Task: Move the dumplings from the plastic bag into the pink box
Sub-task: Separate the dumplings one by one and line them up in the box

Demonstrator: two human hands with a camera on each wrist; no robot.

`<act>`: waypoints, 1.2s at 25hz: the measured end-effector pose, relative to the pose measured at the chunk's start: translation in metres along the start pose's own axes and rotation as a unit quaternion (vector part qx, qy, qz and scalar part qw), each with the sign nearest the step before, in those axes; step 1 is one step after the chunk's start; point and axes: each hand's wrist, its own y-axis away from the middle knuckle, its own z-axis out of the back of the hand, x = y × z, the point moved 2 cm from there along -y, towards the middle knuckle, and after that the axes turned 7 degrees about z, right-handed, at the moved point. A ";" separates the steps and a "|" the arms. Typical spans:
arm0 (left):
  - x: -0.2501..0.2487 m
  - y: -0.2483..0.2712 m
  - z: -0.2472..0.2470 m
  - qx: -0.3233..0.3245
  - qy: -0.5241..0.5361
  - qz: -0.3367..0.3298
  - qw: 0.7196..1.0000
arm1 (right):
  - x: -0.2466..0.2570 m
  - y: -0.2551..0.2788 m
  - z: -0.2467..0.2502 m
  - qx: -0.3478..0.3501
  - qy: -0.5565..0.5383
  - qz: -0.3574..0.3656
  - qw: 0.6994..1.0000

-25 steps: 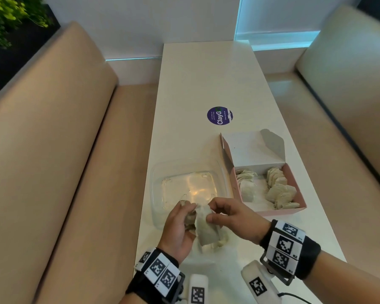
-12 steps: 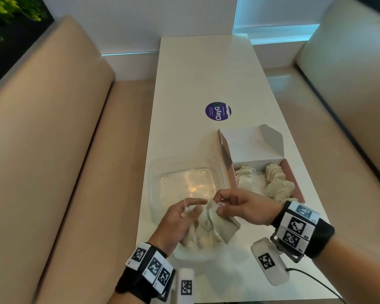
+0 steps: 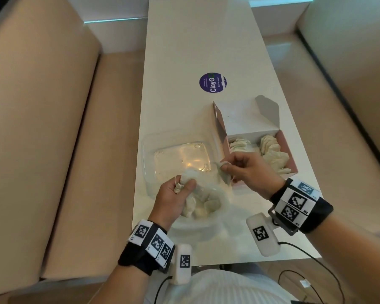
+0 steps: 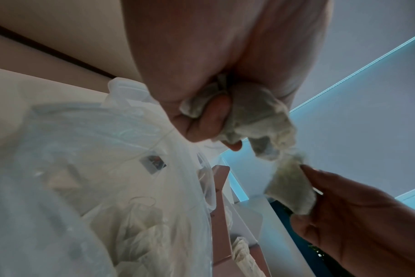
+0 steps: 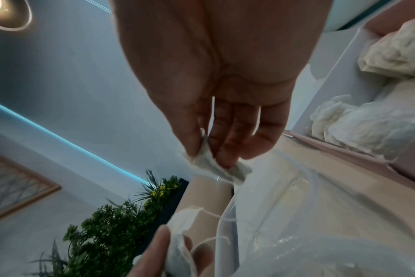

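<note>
Two hands: both are over the near end of the white desk (image 3: 198,40), each pinching an edge of the plastic bag (image 3: 206,194).
Left hand (image 3: 173,198): at about 7 o'clock from the clear tub (image 3: 149,154) — fingers curled round a bunched edge of the bag, with a wad of it squeezed against the palm, as the left wrist view shows.
Right hand (image 3: 248,170): at about 4 o'clock from the tub, thumb and fingertips pinching the opposite edge of the bag; the other fingers hang loosely bent.
Bag: stretched between the two hands, thin and see-through, its lower part resting at the tub's near rim.
Dumplings in bag (image 3: 198,207): a pale clump low in the bag, just beside the left wrist; the count cannot be told.
Pink box (image 3: 292,150): open on the desk at 3 o'clock from the tub, just beside it, lid flap standing up at the far side.
Dumplings in box (image 3: 272,152): several pale pieces — one group at the left end, a row along the right side.
Sticker (image 3: 213,82): round, purple, at 12 o'clock from the box, flat on the desk.
Benches (image 3: 42,106): tan padded seats on either side of the desk.
</note>
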 end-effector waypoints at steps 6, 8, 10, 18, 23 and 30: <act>0.006 -0.006 -0.005 -0.016 0.020 -0.003 1.000 | 0.011 0.020 -0.018 0.156 -0.053 -0.003 0.986; 0.005 -0.006 -0.012 -0.003 0.016 -0.015 1.000 | 0.003 0.017 -0.028 0.090 -0.094 -0.038 0.991; 0.004 -0.004 -0.019 0.014 0.024 -0.037 0.999 | -0.005 0.014 -0.035 0.018 -0.138 -0.086 0.987; 0.003 0.002 -0.022 0.010 0.075 -0.022 0.997 | -0.011 0.014 -0.041 -0.027 -0.327 -0.164 0.930; 0.007 0.002 -0.018 0.029 0.040 0.006 0.999 | -0.012 0.015 -0.044 -0.047 -0.285 -0.163 0.944; 0.010 0.006 -0.018 0.081 0.034 0.044 0.995 | -0.013 0.014 -0.040 -0.025 -0.151 -0.166 0.974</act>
